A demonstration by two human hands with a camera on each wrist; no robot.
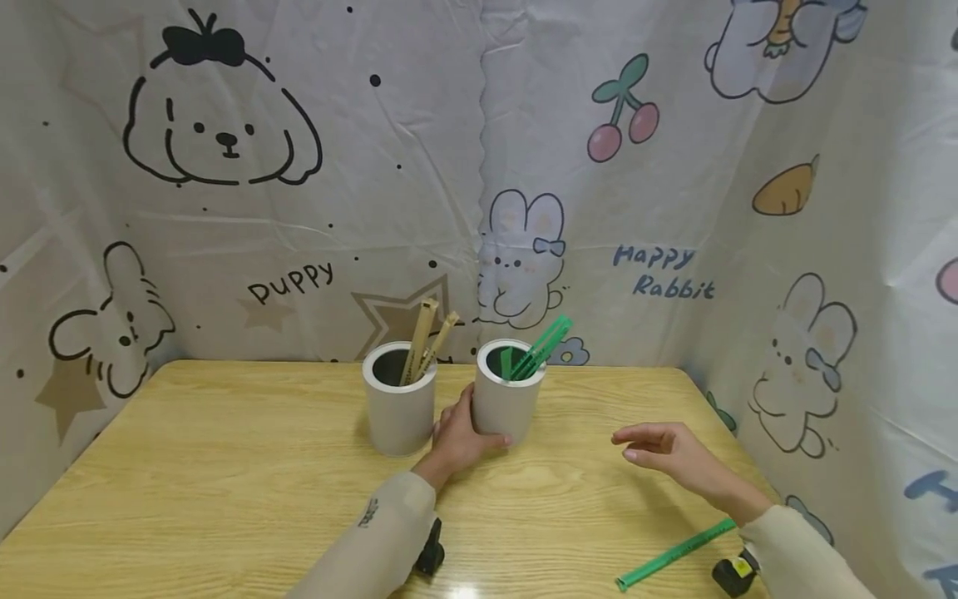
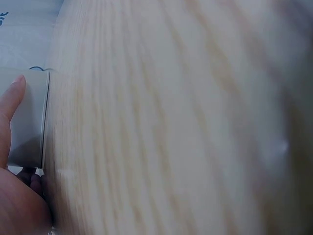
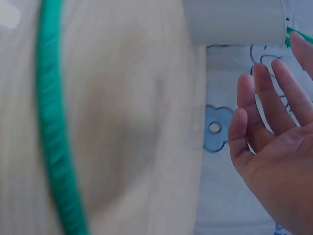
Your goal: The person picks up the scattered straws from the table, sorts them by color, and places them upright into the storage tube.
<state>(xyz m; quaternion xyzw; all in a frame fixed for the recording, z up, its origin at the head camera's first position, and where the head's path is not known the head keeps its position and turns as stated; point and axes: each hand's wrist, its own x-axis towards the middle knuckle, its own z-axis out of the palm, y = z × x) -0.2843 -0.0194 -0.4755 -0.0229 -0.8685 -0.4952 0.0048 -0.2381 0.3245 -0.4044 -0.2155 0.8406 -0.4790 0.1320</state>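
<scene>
My left hand (image 1: 461, 437) holds the right-hand white cylindrical cup (image 1: 505, 408) low on its side, thumb across the front and fingers round the left. In the left wrist view the thumb (image 2: 13, 98) lies along the cup wall. Several slim green sticks (image 1: 545, 349) lean out of this cup to the right. My right hand (image 1: 677, 457) is raised over the right side of the table, fingers relaxed and slightly bent, palm bare in the right wrist view. Below it a long slim green stick (image 1: 674, 556) lies slantwise on the table.
Close left of my left hand stands a second white cup (image 1: 400, 416) with tan sticks (image 1: 421, 341) in it. Both cups stand towards the back of the wood-grain table (image 1: 247, 482). A printed cloth (image 1: 419, 166) hangs behind and at both sides.
</scene>
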